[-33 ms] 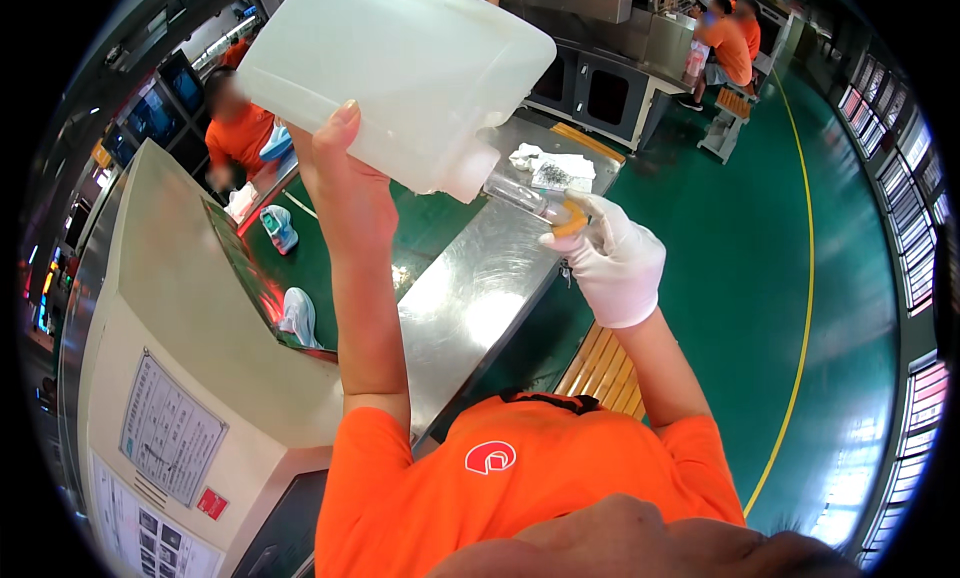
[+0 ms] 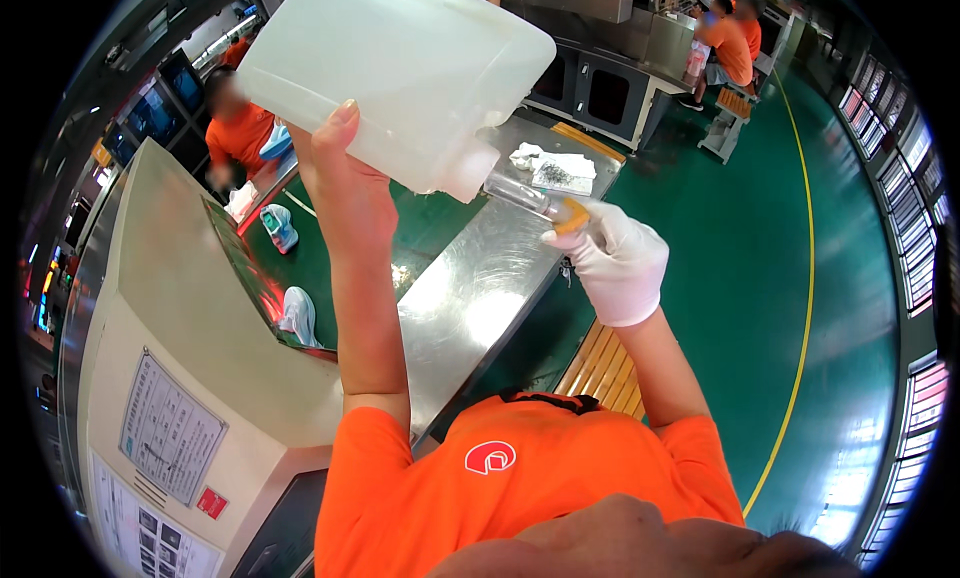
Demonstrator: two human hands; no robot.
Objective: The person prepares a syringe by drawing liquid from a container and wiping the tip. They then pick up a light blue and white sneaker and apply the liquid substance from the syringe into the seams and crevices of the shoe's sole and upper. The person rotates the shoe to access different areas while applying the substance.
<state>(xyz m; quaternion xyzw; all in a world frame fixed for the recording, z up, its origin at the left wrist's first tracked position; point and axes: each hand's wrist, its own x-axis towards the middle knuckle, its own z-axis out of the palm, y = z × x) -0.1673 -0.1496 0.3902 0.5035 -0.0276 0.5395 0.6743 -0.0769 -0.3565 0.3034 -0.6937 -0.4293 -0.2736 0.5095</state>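
Observation:
A large translucent white plastic jug (image 2: 395, 73) is tilted, its neck (image 2: 470, 168) pointing down to the right. My bare left hand (image 2: 345, 173) is closed on the jug's lower side, thumb on its near face; the other fingers are hidden behind it. My right hand (image 2: 620, 263), in a white glove, pinches a small clear tube-shaped bottle (image 2: 515, 192) near its yellow-orange end (image 2: 571, 216). The bottle's other end meets the jug's mouth. I cannot tell whether liquid is flowing.
Below the jug runs a metal bench (image 2: 470, 288), with a white cloth (image 2: 563, 172) at its far end. A beige machine housing (image 2: 200, 308) stands at left. A slatted wooden seat (image 2: 602, 373) is by my right arm. Co-workers in orange (image 2: 733, 48) sit farther off.
My gloved right hand has shifted very slightly to the right, and the bottle's yellow-orange end with it. The jug and my left hand stay in place.

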